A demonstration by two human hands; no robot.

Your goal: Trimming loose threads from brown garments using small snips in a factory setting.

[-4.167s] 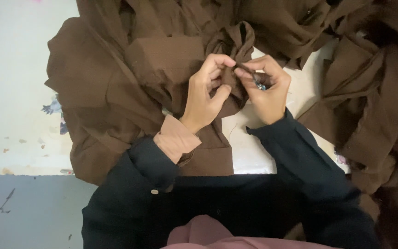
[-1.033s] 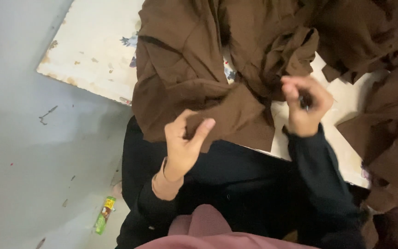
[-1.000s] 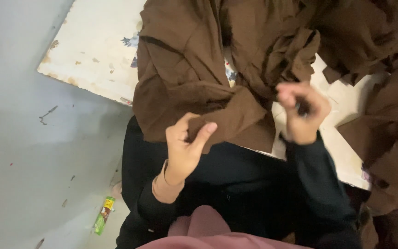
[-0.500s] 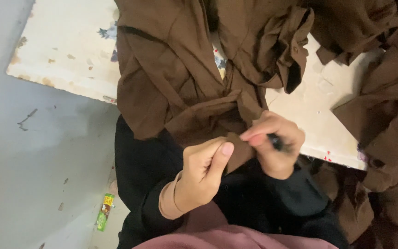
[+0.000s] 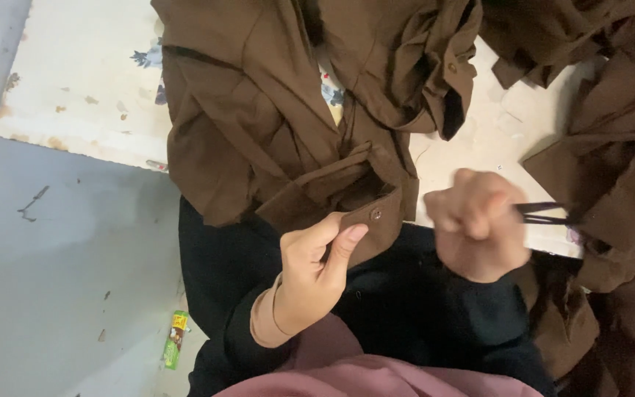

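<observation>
A brown shirt lies bunched on a worn white board and hangs over its near edge. My left hand pinches the shirt's cuff between thumb and fingers; a small round button shows on the cuff. My right hand is blurred, closed into a fist beside the cuff, gripping a thin dark tool that pokes out to the right. What kind of tool it is I cannot tell.
More brown garments are heaped at the right and top right. Grey floor lies to the left, with a small green packet on it near my leg. My dark sleeves and pink clothing fill the bottom.
My left hand has taken hold of the cuff and turned it up so its button shows. My right hand has moved right, away from the cuff, with the tool.
</observation>
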